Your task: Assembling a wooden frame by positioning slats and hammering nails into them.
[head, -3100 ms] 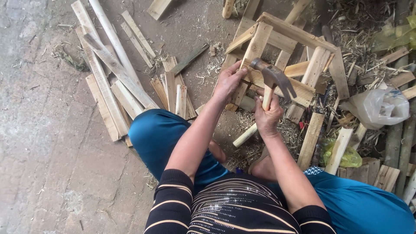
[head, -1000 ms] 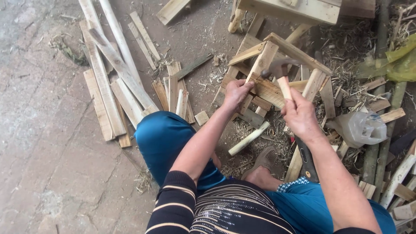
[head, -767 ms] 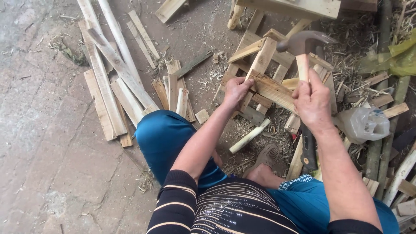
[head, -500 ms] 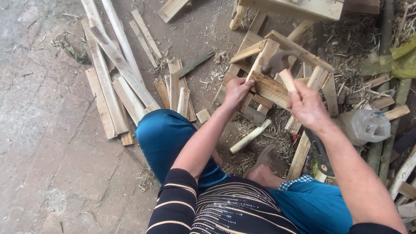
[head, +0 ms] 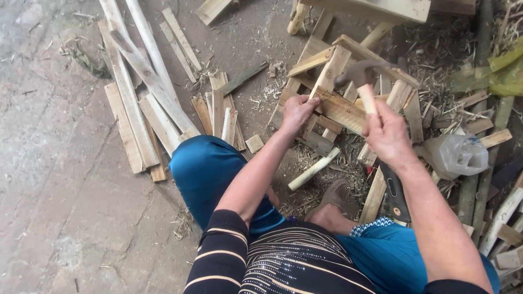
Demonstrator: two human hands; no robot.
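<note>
The left hand (head: 298,111) pinches a nail spot on the wooden slat frame (head: 340,106) on the ground, while the right hand (head: 387,133) grips the raised hammer (head: 362,81) above it, so nailing seems in hand and needs a straight blow.

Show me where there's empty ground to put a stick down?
The bare concrete floor left of the flat slats is free, and so is the dirt strip above them. It is crowded around the wooden frame, where the left hand and the right hand with the hammer work.
</note>
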